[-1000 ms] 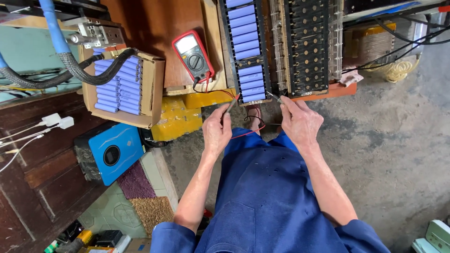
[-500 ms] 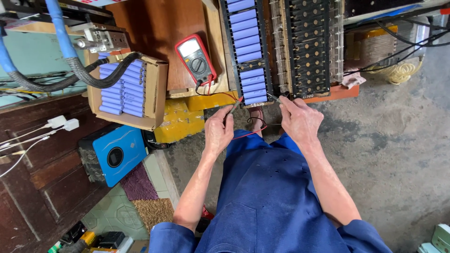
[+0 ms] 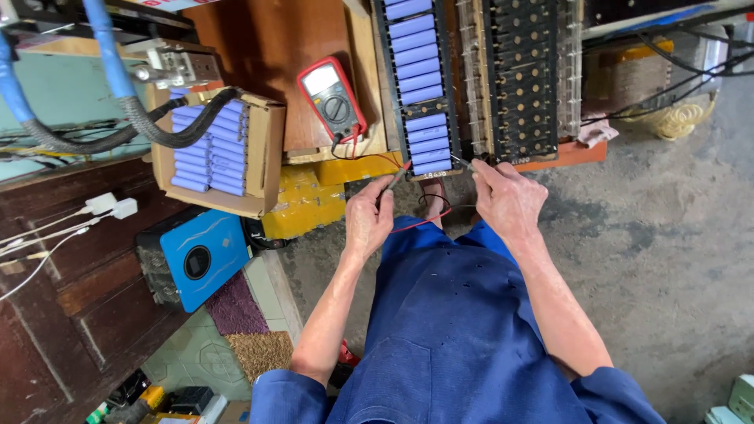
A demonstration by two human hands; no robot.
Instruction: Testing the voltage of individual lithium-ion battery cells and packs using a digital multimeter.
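Your left hand [image 3: 367, 218] pinches the red-wired probe [image 3: 397, 177], its tip at the near end of the rack of blue battery cells [image 3: 420, 82]. Your right hand [image 3: 506, 198] pinches the other probe [image 3: 462, 163] against the same end cell. The red multimeter [image 3: 332, 99] lies on the wooden tabletop [image 3: 267, 55] just left of the rack. Farther left, a cardboard box of blue cells [image 3: 212, 149] sits under a braided hose [image 3: 169, 126].
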